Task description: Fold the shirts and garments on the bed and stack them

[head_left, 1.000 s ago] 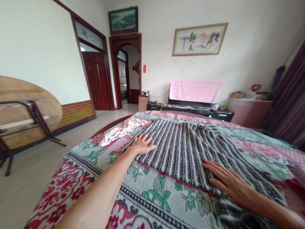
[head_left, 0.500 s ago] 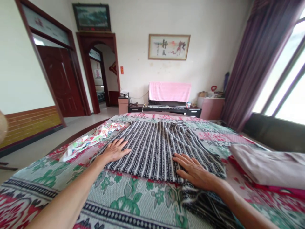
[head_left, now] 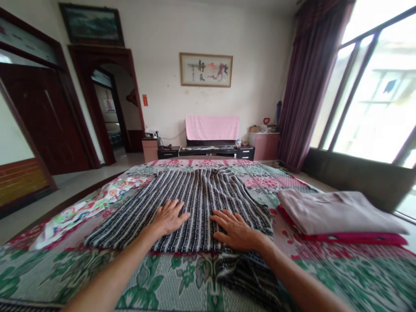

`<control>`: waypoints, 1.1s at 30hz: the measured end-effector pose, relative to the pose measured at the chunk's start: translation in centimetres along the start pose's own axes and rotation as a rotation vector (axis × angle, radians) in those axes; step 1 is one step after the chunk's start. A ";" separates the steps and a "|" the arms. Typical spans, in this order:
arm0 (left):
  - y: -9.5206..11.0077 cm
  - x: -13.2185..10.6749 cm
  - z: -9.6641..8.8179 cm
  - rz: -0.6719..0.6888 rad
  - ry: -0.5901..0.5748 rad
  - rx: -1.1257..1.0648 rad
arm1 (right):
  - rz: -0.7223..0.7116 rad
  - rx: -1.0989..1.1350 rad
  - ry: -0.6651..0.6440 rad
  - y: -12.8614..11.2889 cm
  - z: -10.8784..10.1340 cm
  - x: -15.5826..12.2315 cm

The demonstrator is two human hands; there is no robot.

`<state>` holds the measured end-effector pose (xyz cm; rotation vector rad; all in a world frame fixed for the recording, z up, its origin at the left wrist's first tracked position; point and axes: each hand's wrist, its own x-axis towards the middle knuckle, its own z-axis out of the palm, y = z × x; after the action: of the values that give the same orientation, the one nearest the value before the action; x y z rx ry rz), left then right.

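Note:
A black-and-white striped garment (head_left: 191, 190) lies spread on the patterned bed cover (head_left: 182, 277). My left hand (head_left: 170, 216) rests flat on its middle, fingers apart. Just to the right, my right hand (head_left: 232, 229) also lies palm down on the stripes, fingers stretched out. From beneath my right wrist, a bunched striped part of the cloth extends toward me, partly hidden by the forearm. Neither hand grips the fabric.
Folded clothes, a pale grey piece (head_left: 338, 212) over a bright pink one (head_left: 357, 238), sit on the right. A white printed cloth (head_left: 87, 208) lies crumpled at the left. Beyond the bed stands a low black cabinet (head_left: 208, 151) with a pink cloth (head_left: 212, 128) above it.
My left hand has slid right across the garment, from near its left side to the middle, closer to my right hand. The view has turned right, showing more of the folded clothes and window.

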<state>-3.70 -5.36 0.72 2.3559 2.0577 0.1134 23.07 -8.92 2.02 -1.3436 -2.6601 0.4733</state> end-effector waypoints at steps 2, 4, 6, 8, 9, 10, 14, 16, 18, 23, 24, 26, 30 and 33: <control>0.7 0.1 0.9 -0.022 0.048 0.015 | -0.003 0.006 0.008 -0.2 0.0 -0.2; 0.9 0.0 1.4 -0.019 0.088 0.032 | 0.001 0.009 0.024 -0.5 -0.1 -0.2; 0.8 -0.1 1.6 -0.005 0.098 0.039 | -0.003 0.017 0.032 -0.6 -0.5 0.1; 0.6 -0.2 1.6 -0.003 0.091 0.037 | -0.011 0.056 0.051 -0.1 -1.4 0.9; 0.6 -0.2 1.5 -0.004 0.082 0.033 | -0.004 0.080 0.086 0.5 -2.1 1.5; 0.5 -0.2 1.4 -0.006 0.072 0.026 | 0.041 0.105 0.147 1.3 -2.8 2.2; 0.6 -0.3 1.3 -0.007 0.044 -0.003 | 0.447 0.003 0.446 6.6 -5.8 5.1; 0.7 -0.3 1.3 -0.006 0.045 -0.006 | 0.653 -0.007 0.414 9.5 -6.7 6.3; 0.8 -0.4 1.3 -0.006 0.055 -0.002 | 0.777 -0.016 0.400 11.7 -7.0 7.1; 0.7 -0.4 1.4 0.001 0.082 -0.005 | 0.850 -0.058 0.406 13.2 -5.7 8.3; 0.7 -0.4 1.4 0.003 0.085 -0.007 | 0.854 -0.075 0.424 13.1 -5.3 8.4; 0.6 -0.4 1.5 0.003 0.089 -0.011 | 0.837 -0.112 0.454 12.9 -4.8 8.5; 0.6 -0.4 1.5 0.009 0.102 -0.003 | 0.777 -0.152 0.452 13.2 -4.3 8.7; 0.7 -0.4 1.3 0.007 0.091 -0.003 | 0.743 -0.173 0.488 13.7 -4.1 8.9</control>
<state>-2.98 -5.83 -0.56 2.3993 2.0872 0.2273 29.25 6.71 1.04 -2.1531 -1.7904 -0.0426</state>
